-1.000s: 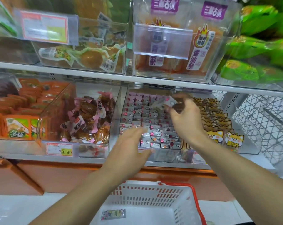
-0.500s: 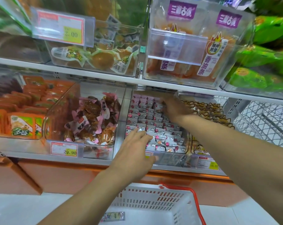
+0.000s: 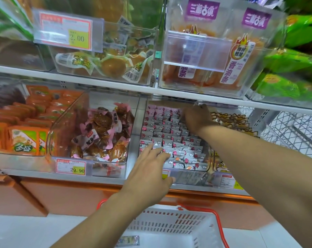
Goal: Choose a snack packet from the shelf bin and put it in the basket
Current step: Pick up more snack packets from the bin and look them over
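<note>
2 shelf levels (image 3: 105, 87) packed with clear plastic bins fill most of the view. Lower level, middle: the clear bin (image 3: 185, 176) crammed with small white and pink snack packets (image 3: 176, 140), that's the one both hands are at. Left of it sits a bin of brown vacuum-packed snacks with pink labels (image 3: 101, 133) with a 29.90 price tag (image 3: 70, 167) on the front, and further left there are orange packets (image 3: 24, 138).

On the floor below is a white basket with red handles (image 3: 169, 224), with 1 small packet (image 3: 128, 241) already lying in it.

Right hand (image 3: 196, 117) is reached deep into the back of the packet bin, fingers down among the packets; can't tell if it's got hold of anything. Left hand (image 3: 150, 169) is at the front of the same bin, fingers stretched out flat, tips touching the front rows, holding nothing.
</note>
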### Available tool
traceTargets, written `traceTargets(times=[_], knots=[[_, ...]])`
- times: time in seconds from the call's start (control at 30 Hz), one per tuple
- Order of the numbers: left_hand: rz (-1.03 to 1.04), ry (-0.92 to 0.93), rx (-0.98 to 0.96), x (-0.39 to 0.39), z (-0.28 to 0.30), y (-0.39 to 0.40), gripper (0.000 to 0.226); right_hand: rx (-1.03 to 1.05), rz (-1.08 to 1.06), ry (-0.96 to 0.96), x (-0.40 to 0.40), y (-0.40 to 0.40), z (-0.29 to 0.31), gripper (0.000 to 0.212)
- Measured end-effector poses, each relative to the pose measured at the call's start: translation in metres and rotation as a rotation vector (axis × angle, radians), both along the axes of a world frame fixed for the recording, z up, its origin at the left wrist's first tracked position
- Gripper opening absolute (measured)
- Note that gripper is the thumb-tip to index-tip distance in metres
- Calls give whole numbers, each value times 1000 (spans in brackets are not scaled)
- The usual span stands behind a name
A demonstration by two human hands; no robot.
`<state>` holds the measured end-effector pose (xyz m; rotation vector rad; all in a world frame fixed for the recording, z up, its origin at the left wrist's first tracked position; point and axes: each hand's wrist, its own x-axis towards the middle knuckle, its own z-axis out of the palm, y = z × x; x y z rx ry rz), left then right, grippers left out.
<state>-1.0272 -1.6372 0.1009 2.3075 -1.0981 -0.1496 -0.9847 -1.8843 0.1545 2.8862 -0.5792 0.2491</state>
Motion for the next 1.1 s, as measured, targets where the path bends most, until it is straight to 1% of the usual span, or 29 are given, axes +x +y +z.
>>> traceTargets(times=[0.13, 0.27, 0.37, 0.43, 0.5, 0.53, 0.57, 0.63, 0.67, 0.7, 0.77, 0.83, 0.93, 0.97, 1.1], knots=[[-9, -9, 8, 1, -1, 0, 70, 90, -35, -58, -3, -1, -1, 17], [0, -3, -25, 1, -1, 0, 69, 275, -74, -206, -7, -6, 5, 18], [22, 12, -110, 0, 2, 0, 64, 347, -191, -351, -17, 0, 13, 25], [44, 27, -215, -2, 9, 1, 56, 444, -263, -478, -33, 10, 18, 23], [88, 91, -337, -5, 19, 3, 43, 606, -262, -654, -57, 26, 23, 14], [118, 164, -400, -7, 24, 4, 37, 731, -265, -757, -71, 37, 23, 9], [150, 265, -473, -8, 29, 5, 31, 904, -270, -852, -84, 50, 25, 6], [202, 488, -599, -11, 36, 8, 28, 1353, -240, -966, -110, 74, 24, 7], [225, 586, -633, -13, 38, 10, 30, 1556, -220, -974, -122, 86, 23, 10], [247, 674, -654, -14, 39, 13, 31, 1701, -210, -967, -133, 96, 21, 12], [277, 834, -718, -17, 39, 18, 28, 1854, -191, -940, -148, 110, 15, 13], [286, 909, -784, -20, 36, 24, 26, 1905, -153, -917, -157, 116, 9, 11], [302, 1009, -855, -21, 30, 32, 47, 1890, -147, -843, -163, 115, 2, 10], [312, 1034, -874, -21, 28, 34, 50, 1877, -138, -808, -164, 112, -1, 11], [340, 1056, -896, -18, 23, 39, 36, 1855, -136, -711, -168, 105, -7, 17]])
